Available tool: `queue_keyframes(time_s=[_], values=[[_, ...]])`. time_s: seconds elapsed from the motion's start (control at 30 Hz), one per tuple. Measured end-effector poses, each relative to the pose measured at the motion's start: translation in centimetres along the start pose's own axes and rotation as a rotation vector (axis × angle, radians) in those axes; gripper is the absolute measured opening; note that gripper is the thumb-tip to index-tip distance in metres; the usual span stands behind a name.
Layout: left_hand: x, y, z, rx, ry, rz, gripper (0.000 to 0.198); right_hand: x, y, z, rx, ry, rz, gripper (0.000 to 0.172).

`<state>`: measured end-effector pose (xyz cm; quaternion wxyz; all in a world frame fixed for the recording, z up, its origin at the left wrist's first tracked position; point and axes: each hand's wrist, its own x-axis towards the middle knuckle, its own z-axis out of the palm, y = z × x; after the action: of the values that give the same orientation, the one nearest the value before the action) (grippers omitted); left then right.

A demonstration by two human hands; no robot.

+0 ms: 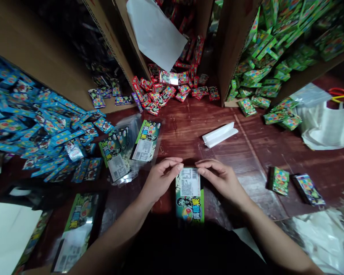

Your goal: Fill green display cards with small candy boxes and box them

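Close to my body lies a green and black printed plastic bag (189, 206) with a white barcode label, its label end facing away from me. My left hand (162, 177) pinches the far left corner of this bag between thumb and fingers. At the far right corner, my right hand (222, 177) pinches it the same way. Just left of my left hand are similar printed bags (145, 141) in a clear plastic pile. Beyond my right hand sits a folded white paper strip (220, 134).
Blue candy packets (54, 130) spill across the left. Red packets (167, 93) and green packets (260, 76) come out of cardboard boxes (231, 49) at the back. A single green packet (280, 180) and a dark packet (308, 189) lie right, near white plastic bags (320, 236).
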<state>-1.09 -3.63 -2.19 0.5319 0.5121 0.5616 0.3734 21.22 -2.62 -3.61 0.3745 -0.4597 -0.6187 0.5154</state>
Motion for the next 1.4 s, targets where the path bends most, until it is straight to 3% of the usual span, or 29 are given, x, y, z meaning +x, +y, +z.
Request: queue_keyframes(time_s=[0.2,0.3,0.5,0.63,0.73,0.83,0.93,1.03,1.2,1.3,1.4], values=[[1.3,1.6,-0.5,0.006,-0.099,-0.094,0.012,1.4,-2.0,-0.4,0.096,0.004,0.267,0.022],[1.8,1.6,-1.1,-0.029,-0.173,-0.140,0.016,1.8,-2.3,-1.0,0.136,-0.041,0.325,0.025],[1.5,0.3,-1.7,-0.059,-0.225,-0.069,0.020,0.6,-0.9,-1.5,0.141,-0.127,0.252,0.025],[2.0,-0.3,-1.7,0.039,-0.209,0.040,0.011,1.3,-0.6,-2.1,-0.014,-0.175,0.024,0.017],[2.9,-0.8,-1.9,0.314,-0.185,0.136,0.010,4.4,-0.5,-5.2,-0.312,-0.118,-0.194,0.017],[3.9,-0.9,-2.1,0.636,-0.102,0.255,0.008,9.0,0.4,-10.1,-0.674,-0.008,-0.314,0.038],[5.0,-0.1,-1.5,0.703,-0.035,0.315,0.015,12.6,1.5,-13.6,-0.898,-0.142,-0.309,0.040],[6.4,1.2,-0.3,0.548,0.015,0.289,0.022,13.2,1.7,-13.9,-0.906,-0.184,-0.340,0.028],[8.8,2.9,1.5,-0.131,0.093,0.001,0.042,9.3,0.0,-9.9,-0.582,0.096,-0.509,0.016],[9.4,3.7,2.5,-0.484,-0.068,-0.167,0.050,7.5,-0.4,-7.7,-0.298,0.086,-0.446,0.018],[9.6,4.2,3.7,-0.602,-0.283,-0.269,0.063,7.2,0.0,-6.9,-0.045,-0.009,-0.324,0.026]])
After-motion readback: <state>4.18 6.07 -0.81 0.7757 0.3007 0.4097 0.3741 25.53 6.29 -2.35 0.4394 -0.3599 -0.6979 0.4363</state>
